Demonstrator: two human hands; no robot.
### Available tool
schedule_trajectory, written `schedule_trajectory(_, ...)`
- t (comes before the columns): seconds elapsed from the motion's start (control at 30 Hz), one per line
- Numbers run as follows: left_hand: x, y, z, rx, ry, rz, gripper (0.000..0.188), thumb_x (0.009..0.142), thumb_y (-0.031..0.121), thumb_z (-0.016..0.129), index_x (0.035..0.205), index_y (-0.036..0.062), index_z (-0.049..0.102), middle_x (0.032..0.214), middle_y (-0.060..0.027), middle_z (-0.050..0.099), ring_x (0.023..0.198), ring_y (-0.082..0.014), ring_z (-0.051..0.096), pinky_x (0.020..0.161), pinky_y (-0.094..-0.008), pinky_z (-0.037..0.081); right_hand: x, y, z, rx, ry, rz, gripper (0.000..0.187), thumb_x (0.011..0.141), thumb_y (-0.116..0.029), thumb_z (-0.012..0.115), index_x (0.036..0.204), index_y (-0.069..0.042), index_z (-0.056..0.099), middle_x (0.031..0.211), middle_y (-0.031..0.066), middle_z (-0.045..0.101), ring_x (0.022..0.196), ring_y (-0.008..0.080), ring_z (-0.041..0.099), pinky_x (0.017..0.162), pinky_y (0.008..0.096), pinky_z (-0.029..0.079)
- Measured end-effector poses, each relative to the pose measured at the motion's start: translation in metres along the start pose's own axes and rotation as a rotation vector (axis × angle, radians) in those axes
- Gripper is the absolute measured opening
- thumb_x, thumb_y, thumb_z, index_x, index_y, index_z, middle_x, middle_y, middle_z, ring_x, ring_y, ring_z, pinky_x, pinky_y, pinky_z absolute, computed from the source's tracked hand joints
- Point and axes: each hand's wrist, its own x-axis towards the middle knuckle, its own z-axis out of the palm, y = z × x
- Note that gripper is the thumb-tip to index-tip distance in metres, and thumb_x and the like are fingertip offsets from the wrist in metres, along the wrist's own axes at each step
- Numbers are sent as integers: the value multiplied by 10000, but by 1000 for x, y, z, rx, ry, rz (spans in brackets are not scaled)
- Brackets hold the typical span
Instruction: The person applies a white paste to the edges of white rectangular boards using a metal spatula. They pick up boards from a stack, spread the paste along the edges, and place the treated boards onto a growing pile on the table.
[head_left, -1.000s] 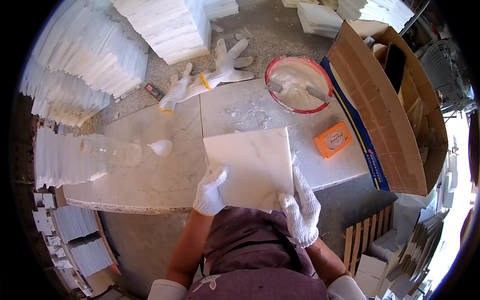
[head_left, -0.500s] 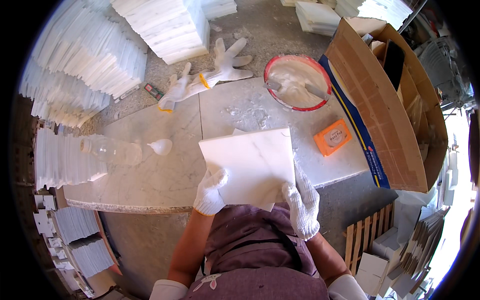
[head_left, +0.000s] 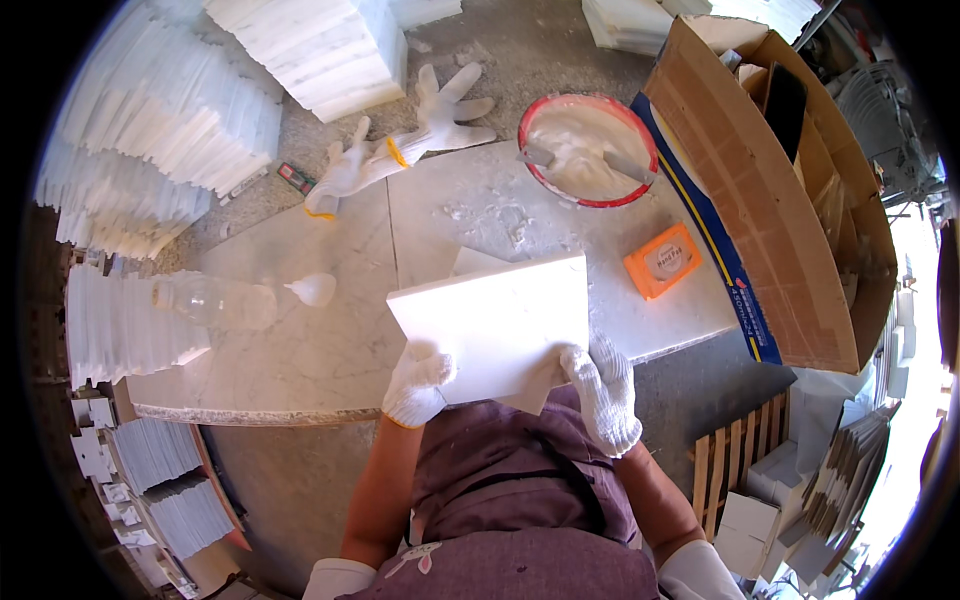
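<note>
A square white marble tile [head_left: 495,325] is held up and tilted over the near edge of the worktable. My left hand [head_left: 418,386], in a white knitted glove, is closed on its lower left edge with the thumb on its face. At the lower right edge, my right hand [head_left: 603,393], gloved too, grips the tile with the thumb in front and fingers behind. Part of another thin white piece [head_left: 477,262] shows behind the tile. Its corner pokes out above the tile; whether it touches is hidden.
A red-rimmed tub [head_left: 590,150] of white paste holds scrapers. Nearby lie an orange packet [head_left: 662,262], spare gloves [head_left: 400,150], a clear bottle [head_left: 220,302] and a white bulb-shaped piece [head_left: 314,290]. A cardboard box [head_left: 770,200] stands right; tile stacks [head_left: 160,120] rise left.
The tile has tipped so that its top edge shows thicker, and its face looks brighter. Both hands keep their hold. The surroundings have shifted slightly up and left in view.
</note>
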Motion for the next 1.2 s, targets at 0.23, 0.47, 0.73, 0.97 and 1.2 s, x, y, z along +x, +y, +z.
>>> schedule_trajectory(0.23, -5, 8, 8, -10, 134, -113, 466, 735, 41, 799, 1160, -20, 616, 877, -21, 660, 660, -80, 584, 554, -227, 448, 1, 11, -4, 46, -18, -14, 445, 1006, -131, 567, 1426, 10, 514, 982, 38, 651, 858, 98, 593, 800, 277, 531)
schedule_trajectory(0.47, -5, 3, -2, 42, -9, -34, 578, 684, 7, 829, 1206, -39, 585, 862, -78, 666, 610, -131, 603, 484, -266, 455, 0, 20, -9, 79, -24, -8, 429, 980, -128, 636, 1380, 7, 561, 1070, 50, 673, 942, 110, 612, 845, 278, 529)
schedule_trajectory(0.73, -5, -4, -33, 60, -178, -66, 682, 625, -66, 837, 1250, -52, 562, 945, -137, 671, 618, -171, 619, 446, -294, 466, -9, 25, -15, -92, -19, -133, 228, 943, -74, 658, 1149, 20, 687, 1060, 90, 703, 964, 139, 637, 863, 296, 525)
schedule_trajectory(0.97, -7, 8, -19, 256, 61, -91, 633, 687, -25, 809, 1268, -49, 560, 986, -109, 667, 673, -148, 609, 469, -280, 463, -18, 23, -12, -103, 18, -265, 224, 931, -42, 659, 1144, 19, 694, 1080, 119, 705, 972, 180, 661, 874, 306, 526)
schedule_trajectory(1.2, 20, 66, 47, 418, -201, -20, 434, 756, 38, 762, 1163, -51, 641, 909, -57, 664, 712, -103, 586, 585, -235, 448, 1, 12, -10, -181, 108, -429, 267, 919, -116, 708, 1167, -16, 700, 1104, 139, 707, 977, 222, 676, 870, 323, 533)
